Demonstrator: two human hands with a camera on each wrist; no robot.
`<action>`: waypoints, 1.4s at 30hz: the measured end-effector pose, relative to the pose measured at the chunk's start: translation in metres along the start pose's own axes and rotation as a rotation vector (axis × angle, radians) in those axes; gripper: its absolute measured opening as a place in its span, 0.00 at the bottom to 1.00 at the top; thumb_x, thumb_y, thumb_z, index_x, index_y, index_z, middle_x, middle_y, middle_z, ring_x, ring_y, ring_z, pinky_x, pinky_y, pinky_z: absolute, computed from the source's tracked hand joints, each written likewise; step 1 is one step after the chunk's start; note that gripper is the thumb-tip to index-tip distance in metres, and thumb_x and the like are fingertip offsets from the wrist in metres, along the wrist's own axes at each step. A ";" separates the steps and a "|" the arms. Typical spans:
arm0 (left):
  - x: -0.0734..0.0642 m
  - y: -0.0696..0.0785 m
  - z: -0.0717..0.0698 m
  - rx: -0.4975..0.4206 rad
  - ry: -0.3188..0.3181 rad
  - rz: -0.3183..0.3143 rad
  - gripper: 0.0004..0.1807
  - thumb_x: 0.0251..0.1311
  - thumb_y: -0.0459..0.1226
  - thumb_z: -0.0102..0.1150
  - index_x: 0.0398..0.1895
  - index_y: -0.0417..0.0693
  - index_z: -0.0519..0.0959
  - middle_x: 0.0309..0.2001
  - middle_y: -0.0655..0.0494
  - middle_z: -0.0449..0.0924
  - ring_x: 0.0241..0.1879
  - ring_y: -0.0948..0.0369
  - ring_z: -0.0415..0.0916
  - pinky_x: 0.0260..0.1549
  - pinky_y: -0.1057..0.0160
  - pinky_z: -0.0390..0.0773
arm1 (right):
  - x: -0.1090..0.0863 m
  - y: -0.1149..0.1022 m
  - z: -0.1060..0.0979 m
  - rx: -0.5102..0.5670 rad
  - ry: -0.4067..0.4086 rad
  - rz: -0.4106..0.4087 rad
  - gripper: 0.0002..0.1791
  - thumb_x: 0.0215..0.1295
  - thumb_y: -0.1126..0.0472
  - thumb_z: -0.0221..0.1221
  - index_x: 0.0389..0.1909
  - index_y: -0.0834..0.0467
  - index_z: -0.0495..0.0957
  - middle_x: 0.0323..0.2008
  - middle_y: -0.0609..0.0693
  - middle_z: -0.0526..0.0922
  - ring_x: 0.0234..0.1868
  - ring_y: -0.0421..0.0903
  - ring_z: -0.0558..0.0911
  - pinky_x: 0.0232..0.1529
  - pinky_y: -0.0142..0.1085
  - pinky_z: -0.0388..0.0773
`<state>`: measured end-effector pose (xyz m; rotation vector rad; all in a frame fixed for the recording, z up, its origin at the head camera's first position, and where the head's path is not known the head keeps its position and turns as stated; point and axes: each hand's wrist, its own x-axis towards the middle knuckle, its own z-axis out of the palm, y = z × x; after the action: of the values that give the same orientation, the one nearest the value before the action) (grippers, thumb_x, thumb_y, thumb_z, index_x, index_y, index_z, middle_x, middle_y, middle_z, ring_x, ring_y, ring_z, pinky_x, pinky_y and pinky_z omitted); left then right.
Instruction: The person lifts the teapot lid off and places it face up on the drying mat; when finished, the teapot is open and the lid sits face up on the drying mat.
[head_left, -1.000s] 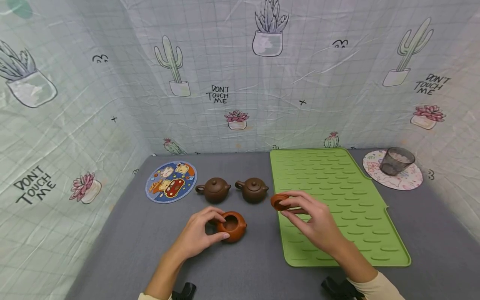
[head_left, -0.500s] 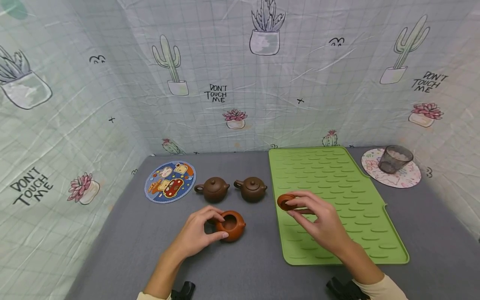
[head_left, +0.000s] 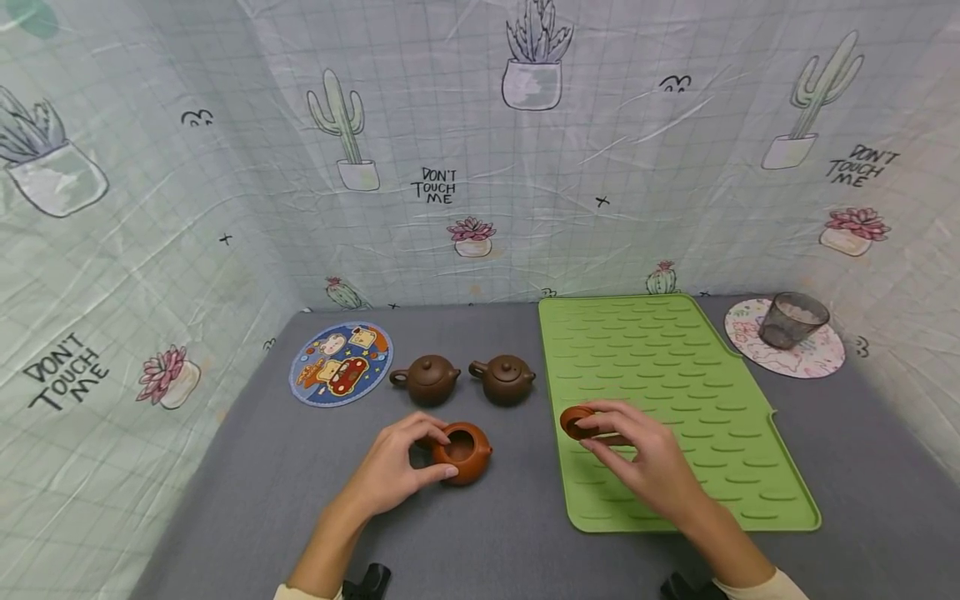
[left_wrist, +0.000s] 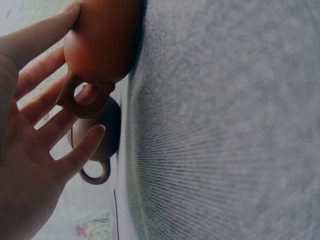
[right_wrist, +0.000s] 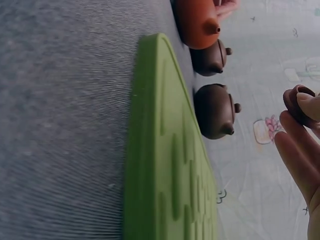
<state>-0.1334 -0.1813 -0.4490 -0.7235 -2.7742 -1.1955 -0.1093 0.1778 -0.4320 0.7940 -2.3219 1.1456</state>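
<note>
Orange teapot (head_left: pixel 474 468) stands open while a matching lid (head_left: pixel 567 423) is held apart from it

Nearest, at lower centre-left of the head view, the left hand (head_left: pixel 392 467) is partly curled, thumb and index finger spanning the teapot's handle side by its uncovered mouth. The left wrist view shows the thumb against the body and the little finger spread free. The pot sits upright on the grey cloth (head_left: pixel 480 546), right of that hand.

At centre-right, the right hand (head_left: pixel 651 454) is nearly closed in a fingertip pinch on the lid, tipped so its hollow shows. The right wrist view shows it clear above the green mat (head_left: pixel 630 342). With so little of the rim held, a slackening pinch could drop and chip it. A sideways pull by the left hand could tip or drag the pot, and a careless swing might knock the lid against its spout.

Farther back stand two lidded brown teapots, one left (head_left: pixel 431 383) and one right (head_left: pixel 508 383), just beside each other; a far reach might nudge them. Beyond, at right, a dark cup (head_left: pixel 783 329) rests on a pink coaster (head_left: pixel 817 360), well apart from both hands.
</note>
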 end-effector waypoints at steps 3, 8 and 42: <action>0.000 0.000 0.000 -0.003 0.001 0.005 0.16 0.52 0.46 0.79 0.42 0.54 0.85 0.54 0.62 0.84 0.50 0.62 0.83 0.51 0.59 0.83 | -0.004 0.002 0.002 0.015 -0.002 -0.009 0.23 0.52 0.75 0.73 0.46 0.50 0.84 0.53 0.50 0.86 0.50 0.34 0.86 0.39 0.25 0.85; 0.000 0.001 0.000 -0.008 0.004 0.004 0.16 0.51 0.45 0.79 0.41 0.54 0.85 0.53 0.62 0.84 0.49 0.62 0.83 0.51 0.60 0.83 | -0.009 0.004 0.004 0.039 -0.015 0.012 0.23 0.53 0.76 0.72 0.46 0.50 0.84 0.53 0.49 0.86 0.52 0.31 0.85 0.39 0.26 0.86; 0.001 0.000 -0.001 0.015 -0.004 0.010 0.16 0.52 0.46 0.78 0.42 0.54 0.85 0.54 0.61 0.84 0.49 0.62 0.83 0.51 0.59 0.83 | -0.001 0.029 -0.006 -0.105 -0.350 0.097 0.18 0.57 0.69 0.71 0.47 0.51 0.84 0.50 0.47 0.87 0.43 0.38 0.87 0.40 0.31 0.86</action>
<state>-0.1345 -0.1814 -0.4484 -0.7383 -2.7769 -1.1713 -0.1263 0.1977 -0.4456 0.9126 -2.7087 0.9763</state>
